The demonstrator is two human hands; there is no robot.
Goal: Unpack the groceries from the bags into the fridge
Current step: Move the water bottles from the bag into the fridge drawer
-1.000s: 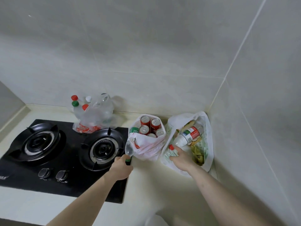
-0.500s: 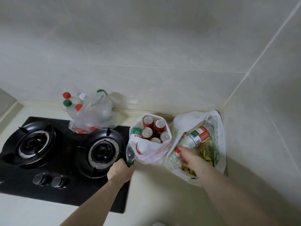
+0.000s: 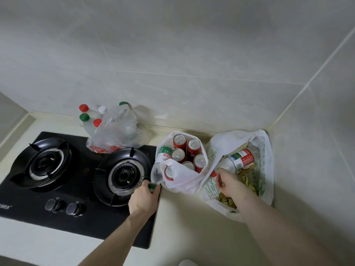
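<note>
Three plastic bags stand on the counter. My left hand (image 3: 143, 196) grips the green cap end of a clear water bottle (image 3: 159, 169) that lies tilted against the middle bag (image 3: 182, 181), which holds several red cans (image 3: 179, 141). My right hand (image 3: 229, 182) holds the red-capped neck of a white bottle with a red and green label (image 3: 239, 160), which lies over the right bag (image 3: 266, 150) among yellow snack packets. The left bag (image 3: 115, 131) at the back holds bottles with red, green and white caps.
A black two-burner gas hob (image 3: 76, 189) fills the counter's left side, with two knobs (image 3: 63, 206) near its front edge. Tiled walls meet in a corner just behind the right bag. Bare cream counter (image 3: 192, 227) lies in front of the bags.
The view has shifted slightly. My right hand has lifted a little at the white bottle's neck. My left hand keeps its hold on the water bottle's cap end.
</note>
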